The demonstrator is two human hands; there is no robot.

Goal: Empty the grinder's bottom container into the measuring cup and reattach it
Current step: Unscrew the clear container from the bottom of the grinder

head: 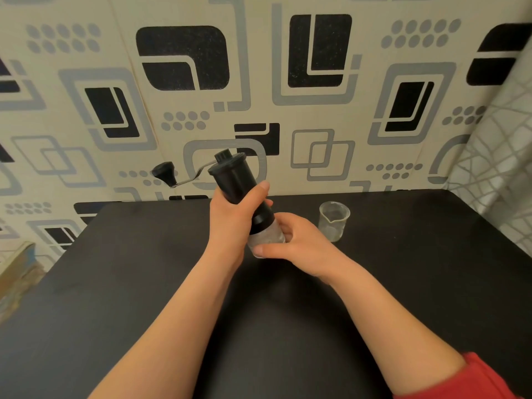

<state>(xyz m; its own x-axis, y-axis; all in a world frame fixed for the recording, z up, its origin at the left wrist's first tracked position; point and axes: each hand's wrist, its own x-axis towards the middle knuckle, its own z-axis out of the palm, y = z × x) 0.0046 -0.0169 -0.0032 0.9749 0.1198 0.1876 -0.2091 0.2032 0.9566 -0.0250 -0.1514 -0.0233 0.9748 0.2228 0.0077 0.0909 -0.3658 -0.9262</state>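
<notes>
A black hand grinder is held tilted above the black table, its top leaning to the upper left. My left hand grips its black body. The metal crank with a black knob sticks out to the left. My right hand grips the clear bottom container, which sits joined to the grinder's lower end. A small clear measuring cup with a spout stands upright on the table just right of my right hand.
A patterned wall runs close behind the table's far edge. A patterned curtain hangs at the right. Some worn object lies off the table's left edge. A red sleeve shows at the bottom right.
</notes>
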